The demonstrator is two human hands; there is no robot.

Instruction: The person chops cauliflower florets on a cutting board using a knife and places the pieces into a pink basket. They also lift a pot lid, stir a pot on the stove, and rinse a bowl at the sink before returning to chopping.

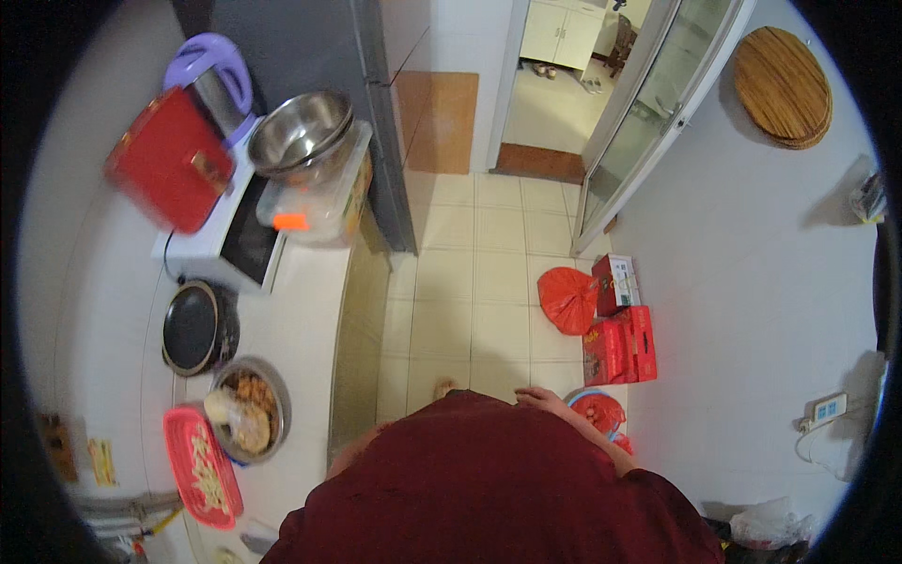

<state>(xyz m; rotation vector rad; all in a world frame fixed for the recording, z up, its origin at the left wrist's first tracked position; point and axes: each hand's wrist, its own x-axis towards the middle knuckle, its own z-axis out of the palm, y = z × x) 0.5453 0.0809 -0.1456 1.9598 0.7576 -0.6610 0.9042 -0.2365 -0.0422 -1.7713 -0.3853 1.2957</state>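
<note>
My right hand (541, 399) hangs at the front edge of my dark red shirt (493, 486), close to a blue-rimmed basin (574, 396) with red plastic in it. The shirt partly hides its fingers, and nothing shows in it. My left hand is out of view; only a bit of that forearm (361, 445) appears beside the counter (303, 331). On that counter a metal bowl (283, 395) holds brown chunks and a pale, bagged item (246, 423). A pink plastic basket (173, 444) with pale cut pieces sits against the bowl.
A black round pan (190, 330), a white microwave oven (204, 264), steel bowls (303, 134) and a purple kettle (243, 84) line the counter. Along the right wall are a red bag (566, 299) and red boxes (624, 345). A glass door (638, 116) stands open ahead.
</note>
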